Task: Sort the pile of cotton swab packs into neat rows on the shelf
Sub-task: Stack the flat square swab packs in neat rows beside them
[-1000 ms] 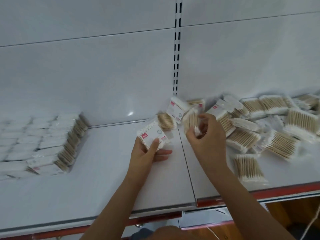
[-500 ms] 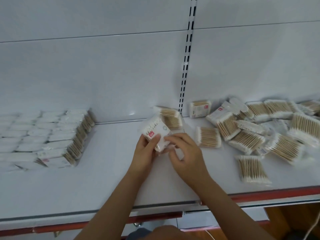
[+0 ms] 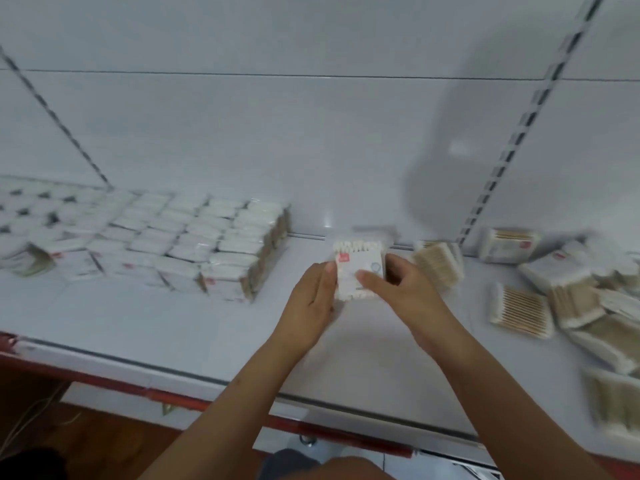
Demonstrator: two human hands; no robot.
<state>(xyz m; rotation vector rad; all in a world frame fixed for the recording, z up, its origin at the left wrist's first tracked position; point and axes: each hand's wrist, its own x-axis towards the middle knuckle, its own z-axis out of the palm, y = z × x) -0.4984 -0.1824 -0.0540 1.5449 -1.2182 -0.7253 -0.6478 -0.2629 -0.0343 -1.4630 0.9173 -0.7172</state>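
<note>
Both hands hold a small stack of cotton swab packs (image 3: 358, 268) just above the white shelf (image 3: 138, 323), near its middle. My left hand (image 3: 311, 303) grips the stack's left side, thumb on top. My right hand (image 3: 408, 296) grips its right side, thumb across the front label. Neat rows of packs (image 3: 194, 244) stand to the left. A loose pile of packs (image 3: 581, 306) lies at the right. The frame is blurred.
One loose pack (image 3: 440, 265) lies just behind my right hand, and another (image 3: 521, 311) lies flat to its right. The shelf's red front edge (image 3: 180, 400) runs below my forearms. A slotted upright (image 3: 512, 150) rises in the white back panel.
My view has swung left, bringing the neat rows closer to centre. Both hands have carried the held packs leftward, away from the pile, with my right hand now gripping the stack's right side.
</note>
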